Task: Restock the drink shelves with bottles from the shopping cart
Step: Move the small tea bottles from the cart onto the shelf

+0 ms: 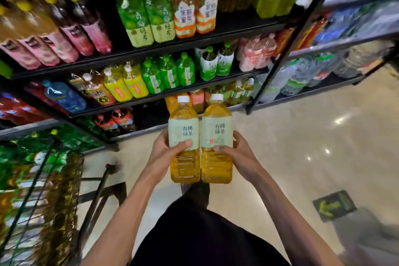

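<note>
I hold two upright bottles of yellow tea side by side, touching, in front of the black drink shelves (138, 54). My left hand (166, 147) grips the left tea bottle (184, 157) around its pale green label. My right hand (237, 151) grips the right tea bottle (217, 164) the same way. Both have white caps. The shopping cart (38, 201), a wire basket full of bottles, stands at the lower left.
The shelves hold rows of pink, green, yellow, orange and blue bottles on several levels. A second rack (323, 71) with water bottles stands to the right. The glossy floor (302, 136) carries a green arrow sticker (333, 205) at the right.
</note>
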